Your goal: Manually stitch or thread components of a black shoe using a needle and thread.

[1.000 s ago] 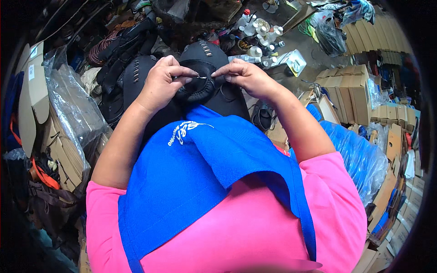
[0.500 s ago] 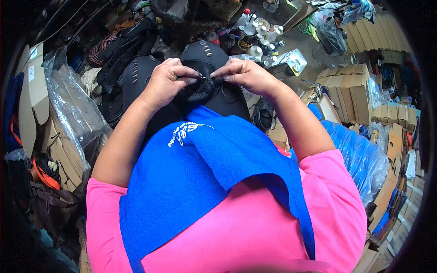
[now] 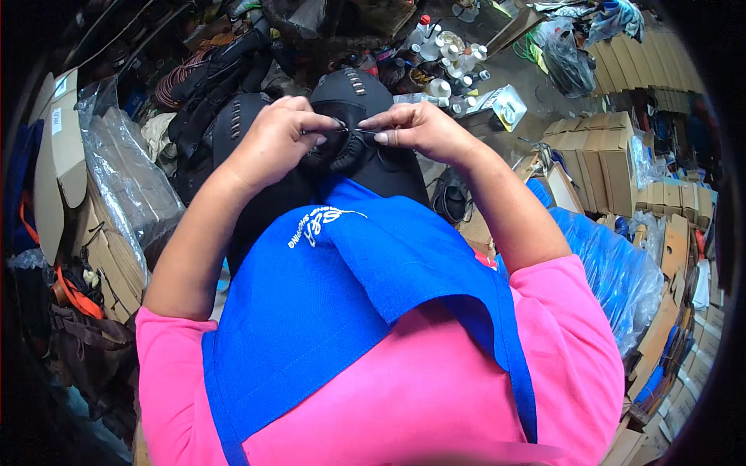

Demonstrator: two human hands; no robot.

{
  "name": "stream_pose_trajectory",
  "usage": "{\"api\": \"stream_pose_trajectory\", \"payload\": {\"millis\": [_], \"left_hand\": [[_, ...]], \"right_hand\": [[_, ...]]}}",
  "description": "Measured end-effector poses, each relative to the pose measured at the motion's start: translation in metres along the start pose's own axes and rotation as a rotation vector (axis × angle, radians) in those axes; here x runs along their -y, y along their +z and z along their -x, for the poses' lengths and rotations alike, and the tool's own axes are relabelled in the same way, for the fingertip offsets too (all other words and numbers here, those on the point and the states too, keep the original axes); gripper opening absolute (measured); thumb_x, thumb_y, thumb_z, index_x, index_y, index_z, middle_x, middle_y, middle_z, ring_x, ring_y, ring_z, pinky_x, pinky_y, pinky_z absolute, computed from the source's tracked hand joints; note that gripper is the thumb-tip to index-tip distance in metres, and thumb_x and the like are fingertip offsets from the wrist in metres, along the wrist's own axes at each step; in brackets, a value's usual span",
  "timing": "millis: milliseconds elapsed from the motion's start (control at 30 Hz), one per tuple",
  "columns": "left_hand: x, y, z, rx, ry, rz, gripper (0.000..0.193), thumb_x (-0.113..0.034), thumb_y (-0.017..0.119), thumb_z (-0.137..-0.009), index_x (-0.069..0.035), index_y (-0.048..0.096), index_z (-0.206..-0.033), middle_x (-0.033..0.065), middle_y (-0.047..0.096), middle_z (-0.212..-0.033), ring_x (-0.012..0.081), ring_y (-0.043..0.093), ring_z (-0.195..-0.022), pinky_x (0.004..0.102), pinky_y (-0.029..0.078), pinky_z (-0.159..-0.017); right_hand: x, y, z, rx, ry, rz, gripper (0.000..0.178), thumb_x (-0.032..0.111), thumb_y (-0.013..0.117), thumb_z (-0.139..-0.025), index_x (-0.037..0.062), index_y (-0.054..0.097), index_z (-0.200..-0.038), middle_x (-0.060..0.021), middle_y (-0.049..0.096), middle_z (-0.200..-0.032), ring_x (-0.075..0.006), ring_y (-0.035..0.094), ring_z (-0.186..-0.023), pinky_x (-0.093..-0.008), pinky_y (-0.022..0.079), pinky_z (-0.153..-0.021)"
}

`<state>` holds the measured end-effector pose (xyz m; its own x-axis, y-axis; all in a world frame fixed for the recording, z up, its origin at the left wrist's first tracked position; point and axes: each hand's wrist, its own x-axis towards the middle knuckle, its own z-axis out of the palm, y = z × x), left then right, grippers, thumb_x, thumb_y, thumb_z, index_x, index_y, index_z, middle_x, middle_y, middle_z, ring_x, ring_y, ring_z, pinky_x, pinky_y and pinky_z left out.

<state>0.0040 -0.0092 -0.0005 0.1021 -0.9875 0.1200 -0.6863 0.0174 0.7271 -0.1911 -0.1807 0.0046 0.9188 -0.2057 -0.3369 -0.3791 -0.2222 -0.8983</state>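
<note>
A black, padded-looking piece with a ribbed, stitched-looking rim (image 3: 347,156) rests at my lap between my knees; I cannot make out its kind. Over its left side, my left hand (image 3: 281,138) is closed in a pinch, thumb against forefinger. A tiny shiny tip shows at those fingertips, too small to name. Facing it from the right, my right hand (image 3: 420,130) pinches a thin strand (image 3: 365,130) that runs toward the left fingertips. The two sets of fingertips are a short gap apart. Part of the black piece is hidden by my hands.
Several plastic bottles (image 3: 439,87) and a white jug (image 3: 505,109) stand beyond my right hand. Stacked cardboard boxes (image 3: 594,159) and blue plastic-wrapped goods (image 3: 602,260) are on the right. Flattened cardboard (image 3: 58,171) and a clear plastic bag (image 3: 124,171) lie left.
My left hand and forearm have shifted slightly left. The right fingertips have tilted, and the thin strand between the hands now shows more clearly.
</note>
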Motion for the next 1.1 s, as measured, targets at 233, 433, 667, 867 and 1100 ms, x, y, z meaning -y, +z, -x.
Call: {"api": "stream_pose_trajectory", "payload": {"millis": [233, 433, 667, 867, 1100], "left_hand": [[0.012, 0.029, 0.000, -0.029, -0.387, 0.755, 0.022, -0.002, 0.067, -0.079, -0.001, 0.067, -0.100, 0.0013, 0.064, -0.084, 0.0104, 0.058, -0.080, 0.0250, 0.047, -0.074], [-0.003, 0.035, -0.011, -0.017, -0.362, 0.599, 0.014, -0.004, 0.069, -0.077, -0.002, 0.065, -0.090, 0.0018, 0.064, -0.079, 0.0121, 0.059, -0.076, 0.0264, 0.047, -0.072], [-0.006, 0.004, -0.013, 0.012, -0.036, -0.049, 0.011, -0.005, 0.068, -0.075, -0.002, 0.064, -0.084, 0.0109, 0.061, -0.076, 0.0252, 0.056, -0.081, 0.0351, 0.046, -0.073], [-0.012, 0.006, 0.000, 0.073, -0.211, 0.106, 0.011, -0.005, 0.063, -0.081, -0.002, 0.059, -0.091, 0.0120, 0.060, -0.075, 0.0219, 0.058, -0.075, 0.0340, 0.046, -0.070], [-0.019, 0.013, -0.009, 0.087, -0.182, 0.122, 0.012, -0.004, 0.057, -0.085, -0.001, 0.057, -0.096, 0.0166, 0.062, -0.079, 0.0246, 0.061, -0.072, 0.0343, 0.048, -0.069]], "right_hand": [[-0.006, 0.005, -0.007, -0.011, 0.073, -0.334, 0.031, 0.010, 0.070, -0.083, 0.0032, 0.065, -0.113, -0.0012, 0.067, -0.094, -0.0056, 0.060, -0.083, -0.0211, 0.048, -0.076], [0.003, 0.011, -0.012, -0.079, 0.094, -0.282, 0.019, 0.012, 0.073, -0.079, 0.0018, 0.069, -0.095, -0.0008, 0.067, -0.083, -0.0065, 0.058, -0.076, -0.0234, 0.048, -0.071], [0.004, -0.004, -0.015, -0.080, 0.047, -0.140, 0.014, 0.013, 0.075, -0.078, 0.0030, 0.066, -0.081, 0.0005, 0.064, -0.077, -0.0072, 0.057, -0.074, -0.0234, 0.046, -0.070], [0.000, 0.001, 0.001, -0.060, 0.019, -0.351, 0.032, 0.021, 0.073, -0.080, 0.0055, 0.062, -0.105, 0.0006, 0.061, -0.099, -0.0070, 0.055, -0.093, -0.0231, 0.042, -0.086], [-0.002, 0.001, 0.010, -0.080, 0.091, -0.032, 0.018, 0.021, 0.070, -0.081, 0.0042, 0.064, -0.084, -0.0008, 0.054, -0.089, -0.0114, 0.052, -0.089, -0.0257, 0.041, -0.083]]}}
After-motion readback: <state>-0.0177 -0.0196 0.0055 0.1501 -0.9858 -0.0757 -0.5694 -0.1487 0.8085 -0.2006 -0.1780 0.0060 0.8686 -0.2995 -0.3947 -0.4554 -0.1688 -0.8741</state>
